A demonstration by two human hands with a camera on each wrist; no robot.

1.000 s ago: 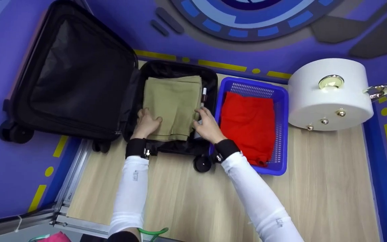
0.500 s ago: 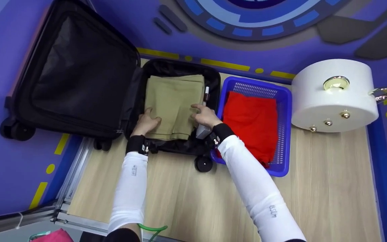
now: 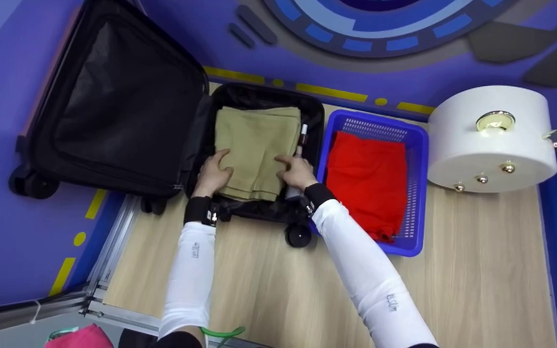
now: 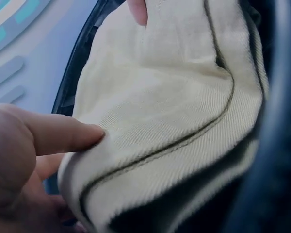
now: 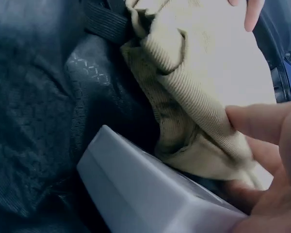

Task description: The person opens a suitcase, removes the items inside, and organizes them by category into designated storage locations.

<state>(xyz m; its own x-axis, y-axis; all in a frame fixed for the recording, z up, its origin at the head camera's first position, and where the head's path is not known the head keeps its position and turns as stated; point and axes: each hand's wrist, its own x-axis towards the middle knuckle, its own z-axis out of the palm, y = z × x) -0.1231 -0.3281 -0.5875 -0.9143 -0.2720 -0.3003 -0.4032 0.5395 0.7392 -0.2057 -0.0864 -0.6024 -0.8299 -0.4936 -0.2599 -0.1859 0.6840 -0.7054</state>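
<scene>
A folded khaki garment (image 3: 256,130) lies in the right half of the black suitcase (image 3: 315,111). My left hand (image 3: 213,175) grips its left edge. In the left wrist view the thumb (image 4: 89,135) presses on top while other fingers go under the fold. My right hand (image 3: 299,172) holds the opposite edge; the right wrist view has its thumb (image 5: 240,119) above the rolled edge and fingers below. Close under that hand sits a pale grey box (image 5: 136,182). A dark tube with a white cap (image 3: 303,135) is beside the garment.
The suitcase's lid half (image 3: 128,111) leans open at the left. Right of the suitcase, a blue basket (image 3: 421,193) holds a folded red cloth (image 3: 368,179). Farther right stands a white drum-shaped case (image 3: 491,130) with gold fittings. A purple wall (image 3: 177,29) closes the back.
The head view has shifted a little. My right hand has moved slightly inward onto the garment's right edge, and my left fingers reach farther over the left edge.
</scene>
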